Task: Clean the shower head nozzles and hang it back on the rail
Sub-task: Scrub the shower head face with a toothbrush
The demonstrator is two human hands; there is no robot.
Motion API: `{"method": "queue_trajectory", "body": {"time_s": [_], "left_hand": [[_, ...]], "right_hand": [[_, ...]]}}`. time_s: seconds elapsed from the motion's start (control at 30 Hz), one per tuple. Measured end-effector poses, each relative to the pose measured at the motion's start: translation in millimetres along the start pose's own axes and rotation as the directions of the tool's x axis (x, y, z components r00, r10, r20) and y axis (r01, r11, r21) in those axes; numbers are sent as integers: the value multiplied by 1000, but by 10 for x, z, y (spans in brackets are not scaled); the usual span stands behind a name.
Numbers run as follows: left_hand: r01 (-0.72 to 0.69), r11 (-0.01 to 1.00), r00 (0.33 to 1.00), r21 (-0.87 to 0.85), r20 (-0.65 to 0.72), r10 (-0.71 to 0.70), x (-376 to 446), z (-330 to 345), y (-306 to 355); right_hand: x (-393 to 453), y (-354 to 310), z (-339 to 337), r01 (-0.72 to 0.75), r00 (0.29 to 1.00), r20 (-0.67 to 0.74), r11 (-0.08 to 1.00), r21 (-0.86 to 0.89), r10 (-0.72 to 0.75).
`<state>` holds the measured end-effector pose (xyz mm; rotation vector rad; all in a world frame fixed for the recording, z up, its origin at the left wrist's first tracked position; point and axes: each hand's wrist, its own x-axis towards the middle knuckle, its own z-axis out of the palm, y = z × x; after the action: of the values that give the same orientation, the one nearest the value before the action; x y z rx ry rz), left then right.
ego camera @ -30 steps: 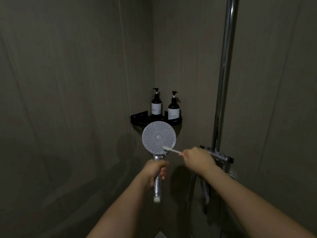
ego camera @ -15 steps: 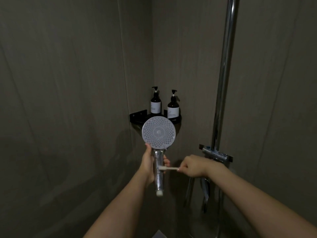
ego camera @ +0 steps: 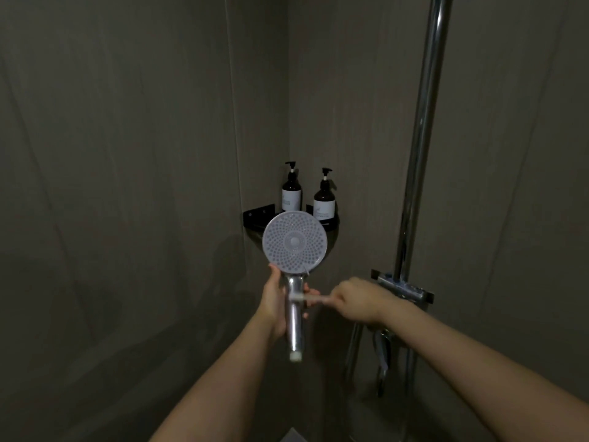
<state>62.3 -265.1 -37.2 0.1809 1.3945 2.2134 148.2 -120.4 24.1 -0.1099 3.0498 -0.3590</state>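
Note:
A round shower head (ego camera: 294,241) with a pale nozzle face points toward me, held upright by its chrome handle. My left hand (ego camera: 274,301) grips that handle just below the face. My right hand (ego camera: 358,300) pinches a white toothbrush (ego camera: 307,297), whose brush end lies against the handle, below the nozzle face. The chrome shower rail (ego camera: 420,138) rises on the right, behind my right hand.
A black corner shelf (ego camera: 258,214) behind the shower head carries two dark pump bottles (ego camera: 291,191). The chrome mixer valve (ego camera: 403,290) sits at the rail's base, with a hose (ego camera: 382,349) hanging below. Dark tiled walls close in on the left and right.
The toothbrush dropped from the lower edge of the nozzle face down to the handle. My left hand shifted up the handle and the shower head rose slightly.

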Motion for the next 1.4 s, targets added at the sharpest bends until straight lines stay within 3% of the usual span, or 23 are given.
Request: {"method": "queue_trajectory", "body": {"time_s": [0.07, 0.1, 0.2, 0.27, 0.4, 0.57, 0.7, 0.83, 0.9, 1.0, 1.03, 1.07, 1.13, 1.2, 1.23, 1.4], "left_hand": [[-5, 1000, 1000, 10, 19, 5, 0, 51, -1], [-11, 1000, 1000, 12, 15, 11, 17, 62, 12], [-8, 999, 1000, 36, -4, 8, 62, 54, 61], [-6, 997, 1000, 73, -2, 7, 59, 50, 69], [-24, 999, 999, 28, 23, 24, 33, 117, 67], [-37, 994, 999, 105, -5, 37, 70, 58, 93], [-11, 998, 1000, 55, -9, 11, 58, 78, 51], [-44, 993, 999, 105, -1, 45, 73, 64, 80], [-45, 996, 999, 77, 5, 45, 67, 64, 87], [-44, 998, 999, 50, 31, 43, 49, 114, 45], [-45, 998, 998, 55, 40, 43, 31, 141, 36], [-43, 998, 998, 52, 48, 41, 21, 163, 31], [-34, 999, 998, 34, 56, 32, 19, 184, 37], [-27, 998, 999, 54, 44, 25, 26, 152, 51], [-29, 997, 999, 67, 36, 27, 27, 132, 56], [-21, 997, 1000, 77, -7, 22, 44, 72, 76]], "right_hand": [[53, 37, -38, -12, 988, -152, 998, -65, 2], [51, 46, -46, -5, 992, -129, 994, -109, -9], [-59, 41, 15, 64, 989, 142, 980, -188, -37], [-125, 37, 41, 102, 981, 180, 975, -199, -66], [-70, 43, 8, 26, 990, -137, 998, -65, -35], [-196, -22, 98, 122, 974, 214, 971, -204, -78], [-97, -2, 66, 103, 994, -10, 978, -182, -107], [-145, 47, 95, 73, 978, 206, 988, -138, -44], [-169, 46, 82, 61, 991, 121, 996, -71, -53], [-55, 65, 14, -29, 978, -207, 994, -103, 7], [-32, 61, 0, -63, 968, -249, 990, -126, 30], [-29, 56, -3, -66, 976, -215, 989, -131, 37], [-70, 55, 38, -28, 999, 43, 997, -69, 31], [-188, -2, 61, 9, 963, 269, 998, -57, 6], [-241, -24, 60, 49, 955, 297, 995, -91, -20], [-307, -111, 109, 257, 964, 154, 906, -336, -217]]}}
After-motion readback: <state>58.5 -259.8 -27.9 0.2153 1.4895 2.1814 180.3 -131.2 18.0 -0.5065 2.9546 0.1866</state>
